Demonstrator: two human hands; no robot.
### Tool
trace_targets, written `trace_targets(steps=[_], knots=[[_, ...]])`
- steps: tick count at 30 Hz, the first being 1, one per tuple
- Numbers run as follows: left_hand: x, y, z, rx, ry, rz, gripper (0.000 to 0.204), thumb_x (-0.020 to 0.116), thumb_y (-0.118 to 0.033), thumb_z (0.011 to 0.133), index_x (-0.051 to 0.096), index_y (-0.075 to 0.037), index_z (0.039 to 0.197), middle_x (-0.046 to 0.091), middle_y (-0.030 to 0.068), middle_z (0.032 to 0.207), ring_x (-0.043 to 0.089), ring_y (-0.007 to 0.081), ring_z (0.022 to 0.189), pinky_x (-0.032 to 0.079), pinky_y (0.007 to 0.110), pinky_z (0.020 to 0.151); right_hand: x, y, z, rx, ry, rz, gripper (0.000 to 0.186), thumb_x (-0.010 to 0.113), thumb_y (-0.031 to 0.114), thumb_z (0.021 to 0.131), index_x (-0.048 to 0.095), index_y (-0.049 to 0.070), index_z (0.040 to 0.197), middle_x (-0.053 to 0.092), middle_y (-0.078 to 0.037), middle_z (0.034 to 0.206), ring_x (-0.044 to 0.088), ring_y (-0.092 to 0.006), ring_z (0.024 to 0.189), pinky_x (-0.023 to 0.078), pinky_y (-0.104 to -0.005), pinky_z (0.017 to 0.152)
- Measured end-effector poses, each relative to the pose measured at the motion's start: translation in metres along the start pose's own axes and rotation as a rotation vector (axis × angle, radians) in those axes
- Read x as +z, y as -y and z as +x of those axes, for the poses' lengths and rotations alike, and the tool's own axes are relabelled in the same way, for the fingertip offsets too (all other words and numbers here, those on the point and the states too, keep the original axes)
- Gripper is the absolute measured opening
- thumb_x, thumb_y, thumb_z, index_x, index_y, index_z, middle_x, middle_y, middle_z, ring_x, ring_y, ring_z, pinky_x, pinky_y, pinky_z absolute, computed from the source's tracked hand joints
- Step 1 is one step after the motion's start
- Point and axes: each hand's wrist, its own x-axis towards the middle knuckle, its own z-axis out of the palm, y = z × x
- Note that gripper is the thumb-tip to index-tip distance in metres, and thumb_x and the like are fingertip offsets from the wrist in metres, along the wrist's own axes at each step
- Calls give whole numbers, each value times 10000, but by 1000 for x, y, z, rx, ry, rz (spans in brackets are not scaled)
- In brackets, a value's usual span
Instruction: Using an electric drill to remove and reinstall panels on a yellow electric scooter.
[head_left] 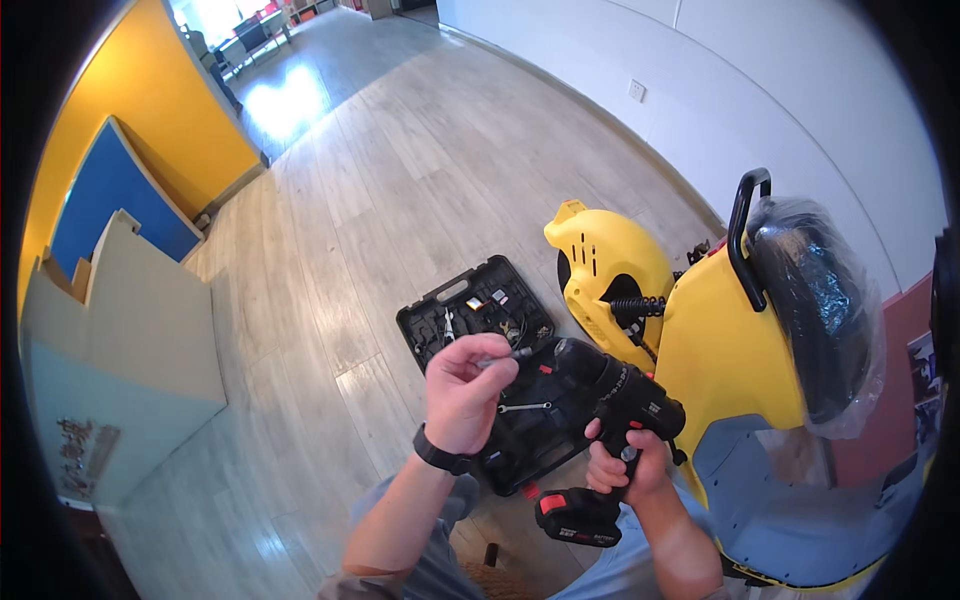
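Both your hands are closed on something. Your left hand (pixel 467 392), black band (pixel 441 452) at its wrist, pinches a small grey metallic piece (pixel 519 354) between thumb and fingers. Your right hand (pixel 638 467) wraps the grip of a black cordless drill (pixel 648 404) with a red-trimmed battery (pixel 580 517) at its base. The drill's chuck points toward your left hand, close to the grey piece; you cannot tell from here whether they touch. Below them, an open black plastic tool case (pixel 548 440) lies on the pale wood-plank floor (pixel 300 330), a silver wrench (pixel 526 407) inside it. To your right stands a yellow scooter-like machine (pixel 715 345), its black seat (pixel 810 300) wrapped in clear plastic.
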Motion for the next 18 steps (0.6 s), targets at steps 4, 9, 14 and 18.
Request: trace_targets(steps=[4, 9, 14, 18], knots=[[-16, 12, -16, -114, 172, -116, 174, 673, 81, 851, 621, -51, 952, 620, 82, 1040, 606, 144, 860, 489, 287, 748, -3, -1, -8, -33, 53, 42, 536, 599, 387, 840, 518, 8, 1211, 446, -7, 600, 408, -112, 435, 390, -324, 517], [-22, 1, -5, 48, 252, -22, 181, 673, 96, 832, 607, -52, 913, 602, 72, 985, 604, 161, 865, 507, 299, 751, -8, 8, -13, -9, 148, -28, 617, 657, 426, 811, 506, -48, 1176, 431, -14, 568, 416, -126, 419, 387, -333, 470], [-19, 2, -3, 163, 145, 167, 204, 622, 161, 799, 621, -39, 839, 559, 60, 929, 635, 229, 1047, 578, 373, 863, -4, 4, -7, 3, 183, -60, 553, 627, 407, 839, 530, -11, 1187, 431, 0, 556, 397, -111, 395, 389, -311, 456], [-16, -2, -7, 218, 134, 262, 189, 620, 163, 798, 631, -21, 835, 553, 52, 936, 656, 277, 1075, 587, 422, 911, -3, 1, -4, 0, 190, -5, 545, 617, 405, 847, 518, -4, 1194, 430, 7, 558, 393, -104, 392, 385, -307, 449]])
